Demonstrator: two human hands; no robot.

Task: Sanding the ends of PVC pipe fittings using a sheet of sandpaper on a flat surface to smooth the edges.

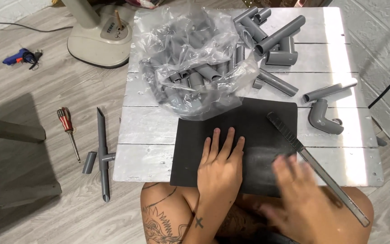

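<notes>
Left hand (220, 165) flat, fingers spread, on black mat (195, 149) | right hand (301, 199) blurred, grip unclear, beside metal file (312, 160) | white table (150, 126)

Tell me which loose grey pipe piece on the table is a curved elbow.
The elbow right of the black mat, alone by the table's right edge, below a straight pipe; it bends, the others nearby run straight.

A black mat (249, 131) is laid on the white desk (150, 131). The left hand (220, 165) is pressed flat on the mat, fingers spread. The right hand (301, 196), blurred, is seen at four o'clock from it, just beside a long metal file (314, 165) lying slantwise. A clear bag of grey pipe pieces (195, 68) sits at twelve o'clock, a grey elbow fitting (322, 117) at two o'clock.
</notes>
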